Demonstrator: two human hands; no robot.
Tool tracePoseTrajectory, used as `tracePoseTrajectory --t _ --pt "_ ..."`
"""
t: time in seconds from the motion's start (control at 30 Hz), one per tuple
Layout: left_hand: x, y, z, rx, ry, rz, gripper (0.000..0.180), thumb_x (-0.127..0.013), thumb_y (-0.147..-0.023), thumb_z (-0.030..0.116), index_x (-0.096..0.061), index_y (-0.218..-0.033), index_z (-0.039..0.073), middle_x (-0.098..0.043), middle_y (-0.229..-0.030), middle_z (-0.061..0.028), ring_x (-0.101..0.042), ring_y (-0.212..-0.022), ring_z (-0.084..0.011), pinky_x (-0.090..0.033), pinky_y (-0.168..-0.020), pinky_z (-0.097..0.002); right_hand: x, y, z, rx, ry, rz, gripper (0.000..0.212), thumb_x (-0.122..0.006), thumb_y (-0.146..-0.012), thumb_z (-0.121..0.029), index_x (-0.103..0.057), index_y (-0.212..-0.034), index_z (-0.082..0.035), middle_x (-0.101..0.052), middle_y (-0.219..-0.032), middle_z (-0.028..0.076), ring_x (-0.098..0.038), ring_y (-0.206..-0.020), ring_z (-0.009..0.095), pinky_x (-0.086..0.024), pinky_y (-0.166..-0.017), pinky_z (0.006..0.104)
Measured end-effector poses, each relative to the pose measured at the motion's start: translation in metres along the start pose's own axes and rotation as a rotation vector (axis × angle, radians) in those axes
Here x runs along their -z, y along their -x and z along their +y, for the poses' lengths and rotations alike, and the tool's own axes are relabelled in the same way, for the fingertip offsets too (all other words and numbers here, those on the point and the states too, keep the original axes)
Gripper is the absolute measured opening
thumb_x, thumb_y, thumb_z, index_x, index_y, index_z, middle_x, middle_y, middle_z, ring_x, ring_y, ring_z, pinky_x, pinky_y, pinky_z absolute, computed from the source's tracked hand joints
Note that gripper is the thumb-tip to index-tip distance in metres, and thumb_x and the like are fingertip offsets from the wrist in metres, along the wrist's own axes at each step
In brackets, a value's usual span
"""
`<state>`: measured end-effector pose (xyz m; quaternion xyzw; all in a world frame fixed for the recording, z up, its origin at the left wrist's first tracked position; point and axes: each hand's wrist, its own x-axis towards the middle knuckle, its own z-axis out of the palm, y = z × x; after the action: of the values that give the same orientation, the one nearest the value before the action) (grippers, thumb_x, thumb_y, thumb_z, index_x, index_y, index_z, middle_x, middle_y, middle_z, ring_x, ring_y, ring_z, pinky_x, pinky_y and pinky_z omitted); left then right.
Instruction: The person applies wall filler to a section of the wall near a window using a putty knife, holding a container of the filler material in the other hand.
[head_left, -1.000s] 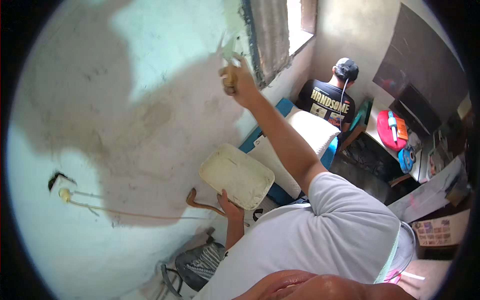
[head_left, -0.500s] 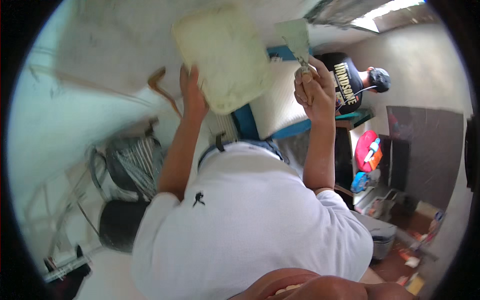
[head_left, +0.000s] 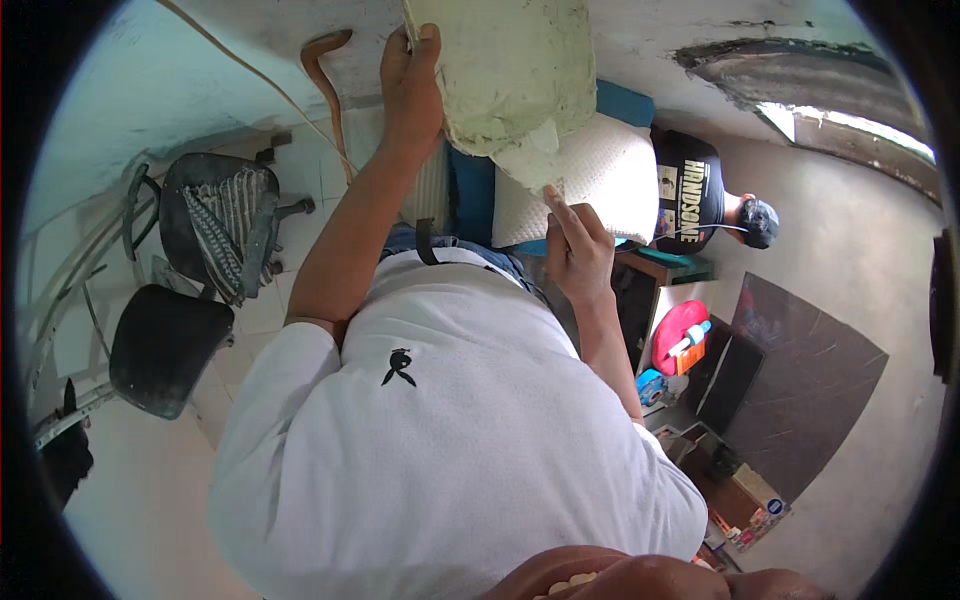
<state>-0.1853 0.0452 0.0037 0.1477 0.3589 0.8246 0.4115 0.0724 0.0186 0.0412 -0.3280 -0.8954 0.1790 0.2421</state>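
Note:
My left hand grips the left edge of a pale green-white board with rounded corners, thumb on top. Smears of a pasty coating cover its face. My right hand is closed round a putty knife, its index finger stretched along the tool. The knife's wide, whitish blade lies at the board's near right edge and overlaps it. My fingers hide the knife's handle.
Behind the board lies a white textured cushion on something blue. A person in a black shirt sits at the right. At the left are a worn office chair, a curved brown handle and a hanging cord. A stained wall runs along the back.
The putty knife has come down and left from beside the board to its near edge. The board has moved up and to the right in view, and my view has shifted.

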Motion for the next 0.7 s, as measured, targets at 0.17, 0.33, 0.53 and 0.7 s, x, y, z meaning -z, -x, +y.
tracePoseTrajectory --t 0.17,0.33,0.53,0.7 --pt "-0.001 0.005 -0.002 -0.033 -0.169 0.004 0.043 -0.047 -0.101 0.033 -0.045 -0.13 0.003 -0.058 -0.117 -0.012 -0.065 -0.104 -0.0238 -0.057 -0.086 -0.0387 0.015 0.023 0.023 0.003 -0.063 -0.029 0.038 -0.06 -0.082 0.006 -0.065 -0.119 -0.001 -0.056 -0.071 0.011 -0.052 -0.053 0.018 -0.042 -0.049 0.0294" --pt "0.002 0.006 -0.002 0.074 -0.092 0.053 0.042 -0.046 -0.101 0.035 -0.045 -0.129 0.003 -0.058 -0.116 -0.0113 -0.064 -0.103 -0.0233 -0.056 -0.086 -0.0387 0.026 0.037 0.039 -0.463 -1.297 0.054 0.032 -0.045 -0.102 -0.013 -0.051 -0.13 0.001 -0.062 -0.08 0.019 -0.045 -0.045 0.011 -0.039 -0.042 0.0241" --pt "0.002 0.024 -0.013 0.019 -0.024 0.025 0.044 -0.046 -0.1 0.035 -0.042 -0.131 0.004 -0.057 -0.117 -0.0111 -0.063 -0.107 -0.0247 -0.055 -0.088 -0.0406 0.011 -0.007 0.006 -0.864 -1.567 -0.074 0.027 -0.042 -0.103 -0.02 -0.042 -0.126 -0.007 -0.057 -0.078 0.016 -0.039 -0.041 0.009 -0.031 -0.033 0.0204" --pt "0.002 0.033 0.003 -0.042 0.023 0.165 0.035 -0.049 -0.1 0.032 -0.045 -0.119 0.002 -0.057 -0.109 -0.0095 -0.062 -0.097 -0.018 -0.054 -0.083 -0.0368 -0.001 0.02 0.02 -0.869 -1.67 -0.15 0.024 -0.045 -0.102 -0.02 -0.044 -0.124 -0.01 -0.054 -0.075 0.013 -0.038 -0.039 0.009 -0.029 -0.032 0.0194"
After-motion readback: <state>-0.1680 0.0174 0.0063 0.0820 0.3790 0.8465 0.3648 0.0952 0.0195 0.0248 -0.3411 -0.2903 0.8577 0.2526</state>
